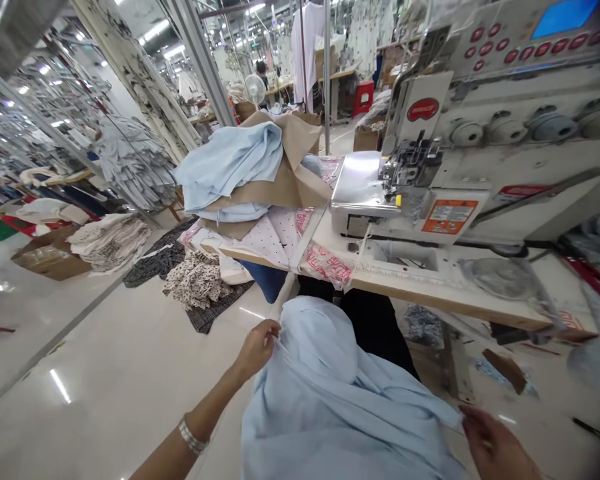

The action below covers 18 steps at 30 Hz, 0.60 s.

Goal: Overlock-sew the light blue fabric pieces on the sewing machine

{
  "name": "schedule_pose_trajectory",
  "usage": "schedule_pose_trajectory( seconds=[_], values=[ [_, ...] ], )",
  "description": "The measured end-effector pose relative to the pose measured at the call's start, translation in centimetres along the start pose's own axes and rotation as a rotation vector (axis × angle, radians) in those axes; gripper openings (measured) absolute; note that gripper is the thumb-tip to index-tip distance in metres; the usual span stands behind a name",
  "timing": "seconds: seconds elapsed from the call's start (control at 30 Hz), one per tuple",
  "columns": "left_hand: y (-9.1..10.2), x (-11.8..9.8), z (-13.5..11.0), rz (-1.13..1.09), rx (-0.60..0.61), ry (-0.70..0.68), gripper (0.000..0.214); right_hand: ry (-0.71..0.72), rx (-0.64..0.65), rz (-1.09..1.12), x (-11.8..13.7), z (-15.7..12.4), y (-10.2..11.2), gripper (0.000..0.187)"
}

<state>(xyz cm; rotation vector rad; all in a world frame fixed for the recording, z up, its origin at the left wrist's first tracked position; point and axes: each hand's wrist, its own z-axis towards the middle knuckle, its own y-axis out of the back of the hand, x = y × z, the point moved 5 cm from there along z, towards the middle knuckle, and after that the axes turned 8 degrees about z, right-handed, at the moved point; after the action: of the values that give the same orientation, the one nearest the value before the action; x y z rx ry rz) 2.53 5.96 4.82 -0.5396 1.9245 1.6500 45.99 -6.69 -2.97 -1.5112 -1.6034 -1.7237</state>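
Note:
A large piece of light blue fabric is draped over my lap, its folds running across between my two hands. My left hand pinches the fabric's edge at its upper left side. At the lower right, my right hand grips a drawn-out corner of the same cloth. Just beyond my knees stands an overlock sewing machine on its table. Neither hand touches the machine. Whether the fabric is a finished garment or a cut panel, I cannot tell.
Light blue pieces and brown paper are heaped on the table's left. The table edge runs in front of my knees. Bundled spotted fabric lies on the floor at left, near a cardboard box. A red stool stands behind.

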Motion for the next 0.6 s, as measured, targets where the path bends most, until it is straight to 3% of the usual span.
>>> schedule_pose_trajectory(
  seconds=[0.1, 0.2, 0.3, 0.37, 0.5, 0.6],
  values=[
    [-0.3, -1.7, 3.0, 0.030, -0.065, -0.077, 0.040, 0.216, 0.144, 0.002, 6.7, 3.7, -5.5, 0.043],
    [-0.5, -4.2, 5.8, 0.092, -0.075, -0.185, 0.041, 0.426, 0.364, 0.053, 13.4, 6.9, -11.8, 0.039],
    [-0.3, -5.9, 7.4, 0.159, -0.109, -0.245, 0.025, 0.551, 0.459, 0.067, 18.3, 7.6, -14.9, 0.030],
    [0.1, -6.7, 7.4, 0.175, -0.156, -0.264, 0.016, 0.591, 0.441, 0.083, 20.5, 6.0, -14.2, 0.032],
    [0.4, -8.1, 5.9, 0.134, -0.192, -0.304, 0.016, 0.633, 0.392, 0.123, 24.2, 0.9, -9.3, 0.033],
    [1.1, -8.9, 4.8, 0.122, -0.178, -0.329, 0.021, 0.757, 0.326, 0.114, 27.9, -0.7, -6.6, 0.027]
  ],
)
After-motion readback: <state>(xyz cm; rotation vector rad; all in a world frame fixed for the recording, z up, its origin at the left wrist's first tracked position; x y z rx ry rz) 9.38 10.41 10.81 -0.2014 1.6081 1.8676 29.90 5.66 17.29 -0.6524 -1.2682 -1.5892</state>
